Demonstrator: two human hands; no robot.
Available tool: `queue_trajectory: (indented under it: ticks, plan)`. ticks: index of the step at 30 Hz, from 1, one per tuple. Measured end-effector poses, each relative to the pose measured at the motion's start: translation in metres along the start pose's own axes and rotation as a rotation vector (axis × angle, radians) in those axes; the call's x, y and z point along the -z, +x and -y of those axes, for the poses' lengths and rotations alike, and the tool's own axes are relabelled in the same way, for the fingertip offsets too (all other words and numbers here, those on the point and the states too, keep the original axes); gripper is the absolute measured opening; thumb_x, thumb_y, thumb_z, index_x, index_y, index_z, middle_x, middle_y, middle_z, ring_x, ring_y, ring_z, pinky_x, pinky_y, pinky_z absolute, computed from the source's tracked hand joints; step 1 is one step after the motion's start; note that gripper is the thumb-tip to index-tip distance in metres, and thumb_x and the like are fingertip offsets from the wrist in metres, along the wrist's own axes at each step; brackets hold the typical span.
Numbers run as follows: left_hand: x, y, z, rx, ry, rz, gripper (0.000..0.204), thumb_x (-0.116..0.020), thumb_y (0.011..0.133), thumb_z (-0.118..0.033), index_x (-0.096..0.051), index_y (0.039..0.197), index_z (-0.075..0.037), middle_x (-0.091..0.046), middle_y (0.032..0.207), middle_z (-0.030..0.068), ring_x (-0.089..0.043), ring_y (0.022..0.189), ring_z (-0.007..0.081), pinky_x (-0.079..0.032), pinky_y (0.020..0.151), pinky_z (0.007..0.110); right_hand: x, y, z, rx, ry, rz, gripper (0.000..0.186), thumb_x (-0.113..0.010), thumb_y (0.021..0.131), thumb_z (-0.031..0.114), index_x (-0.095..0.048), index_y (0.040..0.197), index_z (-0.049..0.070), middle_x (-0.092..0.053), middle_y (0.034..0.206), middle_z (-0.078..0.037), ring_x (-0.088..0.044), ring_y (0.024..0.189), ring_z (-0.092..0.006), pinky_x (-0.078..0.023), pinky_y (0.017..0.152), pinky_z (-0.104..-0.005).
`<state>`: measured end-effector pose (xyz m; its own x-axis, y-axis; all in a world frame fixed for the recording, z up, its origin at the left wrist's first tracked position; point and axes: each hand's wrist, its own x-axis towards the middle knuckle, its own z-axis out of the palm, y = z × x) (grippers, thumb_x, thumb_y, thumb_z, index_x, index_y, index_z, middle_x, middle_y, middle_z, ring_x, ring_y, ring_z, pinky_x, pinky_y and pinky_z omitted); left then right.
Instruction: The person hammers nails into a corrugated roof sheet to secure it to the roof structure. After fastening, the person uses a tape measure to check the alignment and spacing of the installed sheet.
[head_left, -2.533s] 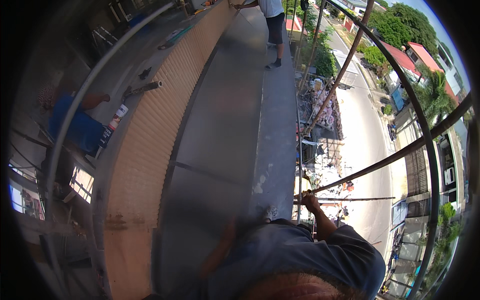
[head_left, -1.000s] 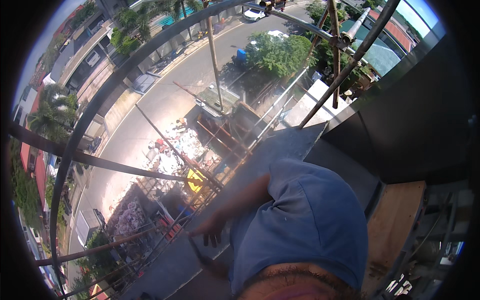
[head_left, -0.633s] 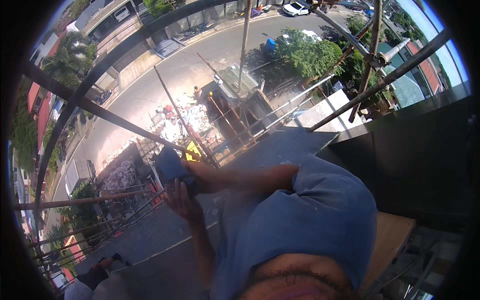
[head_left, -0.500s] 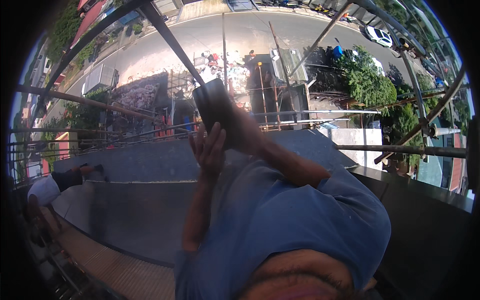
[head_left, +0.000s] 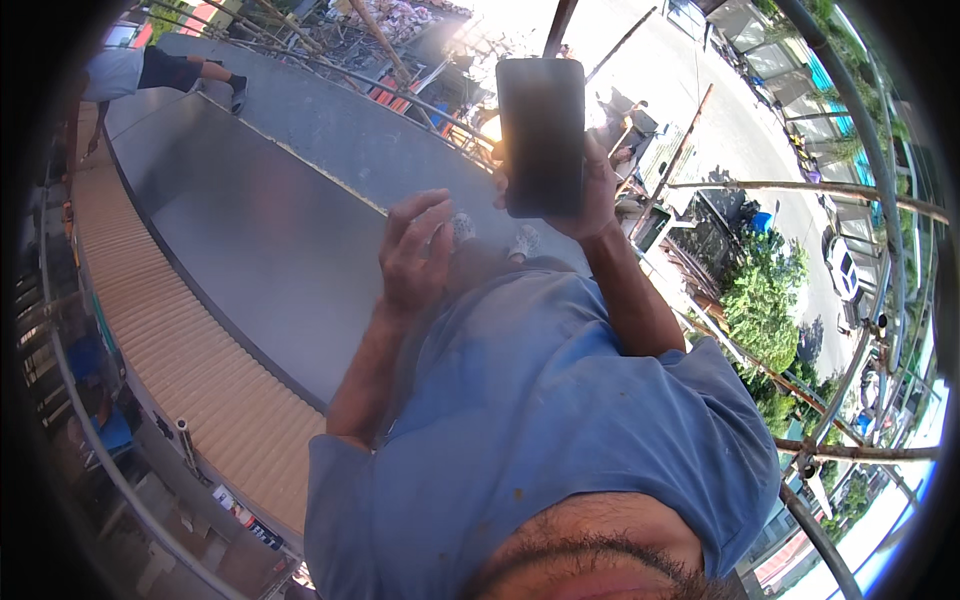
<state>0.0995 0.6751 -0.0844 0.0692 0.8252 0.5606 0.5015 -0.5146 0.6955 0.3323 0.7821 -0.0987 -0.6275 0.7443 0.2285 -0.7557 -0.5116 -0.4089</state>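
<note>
In my right hand (head_left: pixel 590 195) a black smartphone (head_left: pixel 541 135) is held upright, its dark screen facing me. The fingers wrap round its lower half, with fingertips showing at its left edge. My left hand (head_left: pixel 415 250) is raised to the left of the phone, apart from it. Its fingers are loosely bent and spread a little, and nothing shows in them. Below the hands, my feet in light patterned shoes (head_left: pixel 524 240) stand on a grey ledge (head_left: pixel 330 150).
Metal scaffold pipes (head_left: pixel 885 200) run along the right, above a street with a white car (head_left: pixel 843 268) and a green tree (head_left: pixel 760 310). Left lies a ribbed tan roof edge (head_left: pixel 190 370). Another person (head_left: pixel 165 70) in dark shorts is on the ledge at the far left.
My view has swung round. My left hand has come away from the phone, while my right hand holds it upright, turned with its screen toward me.
</note>
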Motion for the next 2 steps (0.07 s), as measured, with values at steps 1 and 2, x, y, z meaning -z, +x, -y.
queue_trajectory:
  ticks: [1,2]
  plan:
    - [0.023,0.03,-0.009,-0.038,0.002,-0.068,0.044,-0.067,0.091,0.006,-0.058,0.133,-0.003,-0.059,0.132,0.0177,-0.059,0.125,0.0302,-0.048,0.107,0.042,0.0,0.002,-0.004,-0.02,0.006,0.034,0.072,-0.029,0.106,0.053,-0.036,0.15,-0.004,-0.054,0.132,-0.031,-0.064,0.11,-0.0401,-0.057,0.09,-0.0584]
    - [0.042,0.058,-0.018,-0.087,-0.055,-0.228,0.057,-0.075,0.087,0.0,-0.053,0.139,-0.003,-0.062,0.131,0.0164,-0.059,0.122,0.034,-0.049,0.103,0.042,-0.002,0.008,-0.008,-0.062,0.012,0.049,0.072,-0.029,0.106,0.053,-0.036,0.15,-0.004,-0.054,0.132,-0.031,-0.064,0.11,-0.0401,-0.057,0.09,-0.0584]
